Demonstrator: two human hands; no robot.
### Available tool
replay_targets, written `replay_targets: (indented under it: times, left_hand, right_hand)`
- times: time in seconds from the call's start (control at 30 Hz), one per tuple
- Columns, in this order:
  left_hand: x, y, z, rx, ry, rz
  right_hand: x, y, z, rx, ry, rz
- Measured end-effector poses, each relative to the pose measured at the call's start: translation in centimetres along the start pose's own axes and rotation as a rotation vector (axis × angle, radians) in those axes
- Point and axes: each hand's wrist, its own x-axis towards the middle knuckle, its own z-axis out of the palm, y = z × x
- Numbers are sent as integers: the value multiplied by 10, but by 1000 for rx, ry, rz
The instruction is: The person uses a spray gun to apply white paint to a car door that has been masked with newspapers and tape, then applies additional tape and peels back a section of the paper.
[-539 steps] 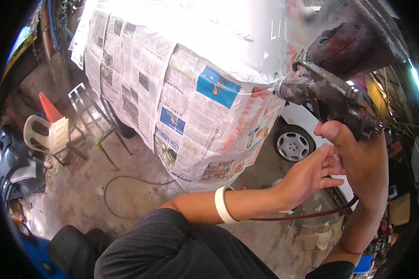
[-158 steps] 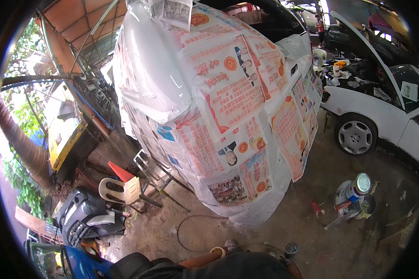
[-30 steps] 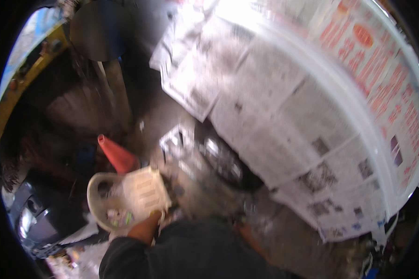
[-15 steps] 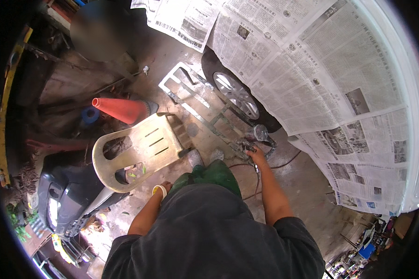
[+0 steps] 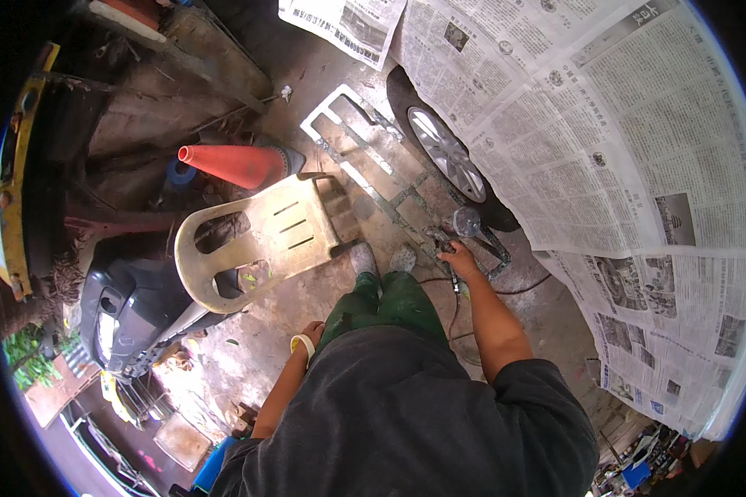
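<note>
The spray gun (image 5: 454,230) hangs low at the right of the scene, just ahead of the person's shoes, gripped by the right hand (image 5: 460,258) around its handle with the round cup (image 5: 465,220) pointing away toward the car wheel (image 5: 448,153). It looks like a metal tool of some weight, stiff and hard, probably slick with paint residue, and the cup likely holds liquid, so the handle is the sensible place to take it and it wants keeping level. A thin dark hose (image 5: 506,290) trails from it across the floor and would likely drag on any swing. The left hand (image 5: 312,331), with a pale wristband (image 5: 301,344), hangs by the thigh; whether it is closed or loose cannot be told, and it seems to carry nothing.

Near left stands a beige plastic chair (image 5: 261,240), with an orange traffic cone (image 5: 232,163) lying on its side beyond it. A white metal frame (image 5: 365,153) lies flat on the stained concrete floor (image 5: 249,331). Right and far, a car masked in newspaper (image 5: 605,149) fills the view; a dark scooter (image 5: 128,311) sits at the left
</note>
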Motion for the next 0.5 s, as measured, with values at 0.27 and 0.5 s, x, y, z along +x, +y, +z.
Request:
replay_targets:
  times: [0.27, 0.5]
  left_hand:
    - [-12, -9, 12, 12, 79, 18]
    - [-14, 8, 13, 45, 74, 39]
  right_hand:
    - [-29, -30, -2, 134, 37, 102]
    - [-29, 10, -37, 414, 132, 238]
